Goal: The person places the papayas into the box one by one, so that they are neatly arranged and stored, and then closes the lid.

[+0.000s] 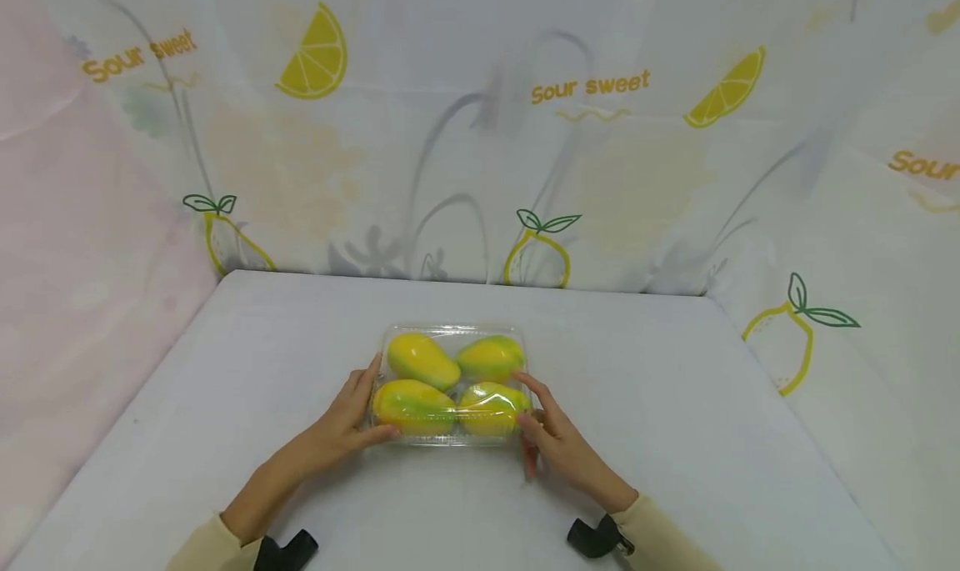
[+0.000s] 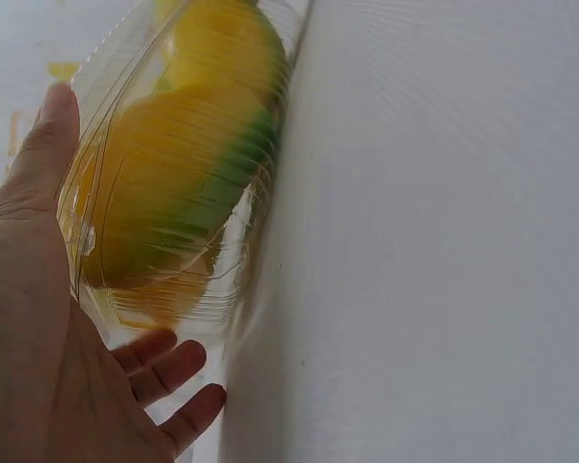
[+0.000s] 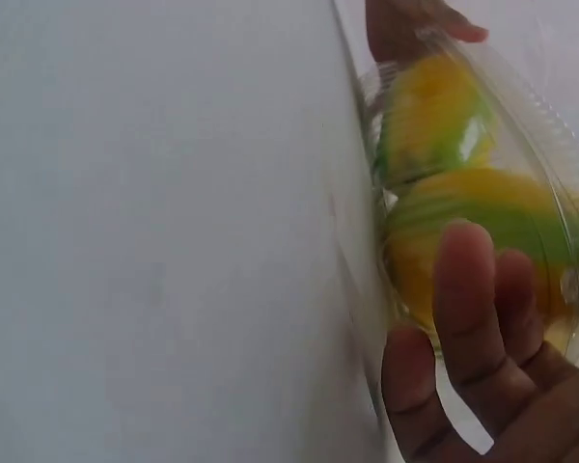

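A clear plastic clamshell box (image 1: pixel 450 440) holds several yellow-green mangoes (image 1: pixel 422 361) and stands on the white table, its lid down. My left hand (image 1: pixel 341 417) lies along its left side, thumb at the near edge and forefinger reaching toward the far left corner. In the left wrist view, the other fingers (image 2: pixel 170 374) hang loosely beside the ribbed wall. At the right side, my right hand (image 1: pixel 558 446) touches the box with thumb and forefinger. Its other fingers (image 3: pixel 466 289) are loosely bent and spread near the wall in the right wrist view.
The white tabletop (image 1: pixel 637 371) stretches around the box on every side. Behind it hangs a pale curtain (image 1: pixel 480 137) printed with lemons and lettering, which also runs along the left and right. A black wrist strap (image 1: pixel 596 538) shows at the right cuff.
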The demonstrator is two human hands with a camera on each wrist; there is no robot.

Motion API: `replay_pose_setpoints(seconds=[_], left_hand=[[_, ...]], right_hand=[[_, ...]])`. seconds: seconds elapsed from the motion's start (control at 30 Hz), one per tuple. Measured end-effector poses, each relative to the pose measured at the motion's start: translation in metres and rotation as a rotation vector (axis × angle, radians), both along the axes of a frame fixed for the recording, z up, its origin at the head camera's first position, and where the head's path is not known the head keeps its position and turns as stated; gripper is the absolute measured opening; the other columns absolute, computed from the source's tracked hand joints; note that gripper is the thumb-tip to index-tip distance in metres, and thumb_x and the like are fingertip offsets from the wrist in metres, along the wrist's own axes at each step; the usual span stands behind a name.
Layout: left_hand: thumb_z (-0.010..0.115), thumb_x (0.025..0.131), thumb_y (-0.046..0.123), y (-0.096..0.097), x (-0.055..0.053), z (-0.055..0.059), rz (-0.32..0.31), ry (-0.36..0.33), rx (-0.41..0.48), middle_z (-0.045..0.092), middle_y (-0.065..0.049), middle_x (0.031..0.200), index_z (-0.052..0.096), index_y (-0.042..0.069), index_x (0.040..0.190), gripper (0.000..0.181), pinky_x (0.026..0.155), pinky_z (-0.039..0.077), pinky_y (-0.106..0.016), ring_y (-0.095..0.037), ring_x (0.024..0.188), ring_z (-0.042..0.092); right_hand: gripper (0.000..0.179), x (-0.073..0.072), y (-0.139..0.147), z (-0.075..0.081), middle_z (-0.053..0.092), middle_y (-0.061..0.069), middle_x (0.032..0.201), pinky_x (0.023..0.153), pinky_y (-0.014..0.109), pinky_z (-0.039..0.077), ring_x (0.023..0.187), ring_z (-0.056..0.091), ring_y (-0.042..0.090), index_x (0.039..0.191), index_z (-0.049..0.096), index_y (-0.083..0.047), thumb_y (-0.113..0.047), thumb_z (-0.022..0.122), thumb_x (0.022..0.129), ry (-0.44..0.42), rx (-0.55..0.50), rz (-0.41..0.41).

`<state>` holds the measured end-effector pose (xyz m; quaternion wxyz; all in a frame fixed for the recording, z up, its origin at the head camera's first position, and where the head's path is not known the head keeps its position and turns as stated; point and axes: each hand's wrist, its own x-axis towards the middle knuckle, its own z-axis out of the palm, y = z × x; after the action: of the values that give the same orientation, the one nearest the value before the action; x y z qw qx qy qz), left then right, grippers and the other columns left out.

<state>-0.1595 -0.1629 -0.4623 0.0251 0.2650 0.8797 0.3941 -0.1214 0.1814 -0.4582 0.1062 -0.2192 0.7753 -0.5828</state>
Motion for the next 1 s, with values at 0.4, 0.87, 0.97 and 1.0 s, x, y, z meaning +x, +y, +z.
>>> replay_pose_setpoints(seconds=[0.4,0.87,0.97,1.0], left_hand=[[0.075,0.085,0.04,-0.006,0.007,0.008,0.008,-0.268,0.011,0.066,-0.03,0.104,-0.012,0.029,0.157,0.113,0.078,0.054,-0.054,-0.034,0.084,0.067],[0.055,0.1,0.015,-0.02,-0.003,0.011,-0.381,-0.564,0.254,0.062,-0.015,0.057,-0.031,0.043,0.146,0.101,0.054,0.052,-0.034,-0.034,0.048,0.062],[0.05,0.101,0.009,-0.023,-0.005,0.01,-0.464,-0.597,0.323,0.057,-0.027,0.061,-0.031,0.042,0.147,0.098,0.066,0.053,-0.03,-0.038,0.053,0.064],[0.048,0.102,0.008,-0.024,-0.006,0.01,-0.483,-0.611,0.343,0.056,-0.031,0.062,-0.031,0.042,0.147,0.097,0.073,0.052,-0.026,-0.038,0.055,0.065]], right_hand=[[0.077,-0.009,0.021,-0.011,0.052,0.032,0.068,0.061,0.032,0.054,0.053,0.056,0.034,0.158,-0.007,-0.017,-0.001,0.044,0.102,-0.017,-0.178,0.278],[0.078,-0.011,0.022,-0.011,0.042,0.034,0.066,0.04,0.025,0.04,0.055,0.047,0.009,0.157,-0.011,-0.016,0.003,0.042,0.102,-0.091,-0.321,0.381],[0.078,-0.01,0.021,-0.01,0.041,0.033,0.064,0.039,0.023,0.041,0.056,0.049,0.008,0.158,-0.008,-0.015,0.003,0.043,0.101,-0.085,-0.328,0.359],[0.077,-0.01,0.021,-0.01,0.042,0.032,0.063,0.038,0.023,0.041,0.055,0.048,0.009,0.158,-0.007,-0.014,0.004,0.043,0.101,-0.073,-0.323,0.351]])
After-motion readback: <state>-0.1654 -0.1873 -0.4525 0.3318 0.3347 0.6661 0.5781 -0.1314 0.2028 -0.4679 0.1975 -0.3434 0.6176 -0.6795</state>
